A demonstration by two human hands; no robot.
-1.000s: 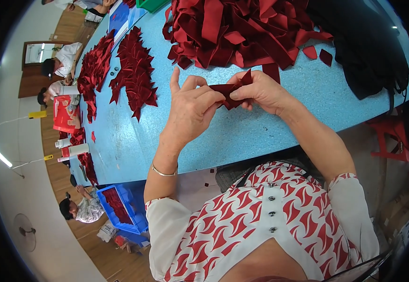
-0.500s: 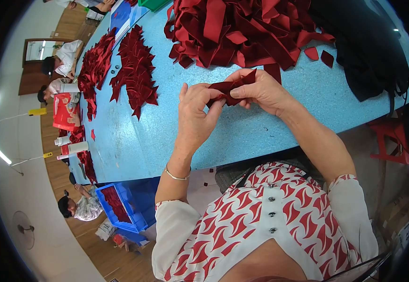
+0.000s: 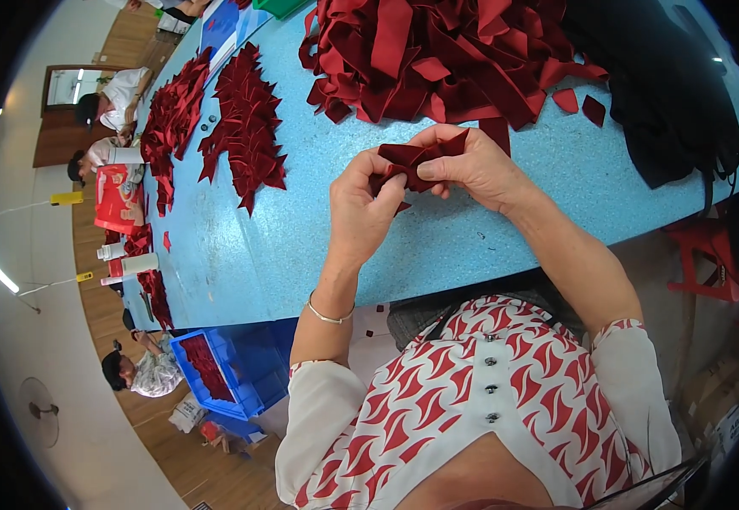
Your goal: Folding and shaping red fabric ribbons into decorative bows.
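Between my two hands, above the blue table (image 3: 301,255), I hold a folded dark red ribbon (image 3: 412,155). My left hand (image 3: 361,200) pinches its left part, thumb in front and fingers curled behind. My right hand (image 3: 475,170) grips the right part, with the thumb pressed on the fold and a pointed end sticking up. Just beyond my hands lies a big heap of loose red ribbon strips (image 3: 446,68). To the left rests a pile of folded ribbon pieces with pointed ends (image 3: 249,127).
Another red ribbon pile (image 3: 174,110) lies farther left. Black cloth (image 3: 667,102) covers the table's right side. A blue crate (image 3: 246,374) with red pieces stands below the table's left edge. Bottles (image 3: 135,264) and a red bag (image 3: 119,197) are near people seated at left.
My left hand has shifted slightly right, closer to my right hand, and the ribbon between them is bunched more tightly. My right hand stays nearly in place.
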